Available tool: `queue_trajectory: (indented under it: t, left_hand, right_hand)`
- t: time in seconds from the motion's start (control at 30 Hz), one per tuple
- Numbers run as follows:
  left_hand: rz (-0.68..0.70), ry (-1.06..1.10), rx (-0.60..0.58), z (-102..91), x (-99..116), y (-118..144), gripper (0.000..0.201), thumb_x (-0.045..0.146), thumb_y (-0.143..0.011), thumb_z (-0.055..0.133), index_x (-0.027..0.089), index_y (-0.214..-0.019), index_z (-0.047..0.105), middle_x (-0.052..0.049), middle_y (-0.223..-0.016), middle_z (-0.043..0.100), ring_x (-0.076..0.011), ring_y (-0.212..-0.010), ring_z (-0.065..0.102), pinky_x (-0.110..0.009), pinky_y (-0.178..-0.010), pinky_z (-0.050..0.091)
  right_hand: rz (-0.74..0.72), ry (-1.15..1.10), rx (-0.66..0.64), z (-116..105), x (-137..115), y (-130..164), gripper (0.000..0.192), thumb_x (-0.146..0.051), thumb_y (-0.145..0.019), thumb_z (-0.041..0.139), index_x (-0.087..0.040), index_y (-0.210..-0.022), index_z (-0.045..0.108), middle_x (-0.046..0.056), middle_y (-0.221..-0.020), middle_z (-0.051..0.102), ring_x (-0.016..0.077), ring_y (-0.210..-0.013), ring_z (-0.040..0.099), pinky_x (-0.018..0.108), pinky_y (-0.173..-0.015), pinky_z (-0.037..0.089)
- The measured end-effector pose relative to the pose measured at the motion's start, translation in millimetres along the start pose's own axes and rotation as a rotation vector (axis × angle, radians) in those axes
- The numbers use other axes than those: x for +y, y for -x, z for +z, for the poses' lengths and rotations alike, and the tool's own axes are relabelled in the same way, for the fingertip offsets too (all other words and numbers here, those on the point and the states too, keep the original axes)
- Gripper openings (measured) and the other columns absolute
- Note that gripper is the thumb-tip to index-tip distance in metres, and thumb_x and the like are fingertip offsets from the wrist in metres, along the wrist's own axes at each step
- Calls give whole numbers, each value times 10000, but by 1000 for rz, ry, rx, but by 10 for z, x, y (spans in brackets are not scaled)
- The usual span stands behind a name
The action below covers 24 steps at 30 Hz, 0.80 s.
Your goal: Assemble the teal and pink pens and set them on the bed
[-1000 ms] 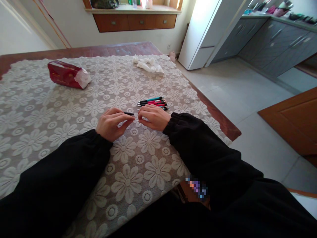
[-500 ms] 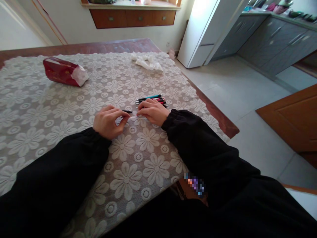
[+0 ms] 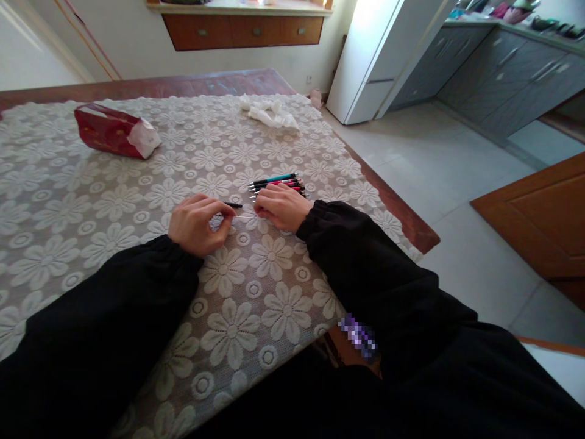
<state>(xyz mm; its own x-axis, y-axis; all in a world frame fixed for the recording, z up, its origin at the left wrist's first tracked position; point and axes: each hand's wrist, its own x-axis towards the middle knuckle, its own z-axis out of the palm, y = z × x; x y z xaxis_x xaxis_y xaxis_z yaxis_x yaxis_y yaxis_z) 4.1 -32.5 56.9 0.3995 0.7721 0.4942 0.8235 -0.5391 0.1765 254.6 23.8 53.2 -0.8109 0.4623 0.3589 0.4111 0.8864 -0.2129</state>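
The left hand pinches a black pen barrel in its fingers, low over the lace-covered bench. The right hand pinches one end of a thin pale refill that runs between the two hands. Both parts look light; the barrel stiff and smooth, best gripped round its middle. The refill seems slender and likely to bend, so hold it close to the end. A row of pens lies just beyond the right hand.
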Motion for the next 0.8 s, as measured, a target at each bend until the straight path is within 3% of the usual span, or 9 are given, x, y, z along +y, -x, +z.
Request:
queue_trajectory:
  t: [0.27, 0.57, 0.8]
  left_hand:
    - [-65, -3, 84, 20, 1, 9, 160, 289, -921, 631, 221, -891, 772, -38, -844, 764, -249, -844, 684, -369, -771, 522]
    - [-151, 32, 81, 18, -17, 10, 172, 336, -937, 628, 233, -957, 764, -32, -865, 754, -238, -840, 685, -368, -790, 534]
    - [-177, 93, 89, 17, -20, 4, 181, 351, -941, 625, 234, -964, 762, -40, -867, 747, -245, -874, 680, -366, -777, 545]
  right_hand:
    - [-11, -198, 137, 10, 41, -6, 217, -263, -1058, 466, -189, -1030, 668, 70, -984, 715, 197, -942, 582, 335, -886, 419]
    - [219, -326, 271, -38, -7, -6, 163, -345, -996, 599, -192, -950, 632, 10, -858, 684, 152, -807, 607, 291, -806, 437]
    - [245, -395, 326, 6, -23, 0, 206, -395, -967, 666, -199, -949, 602, -16, -834, 702, 112, -737, 605, 252, -741, 445]
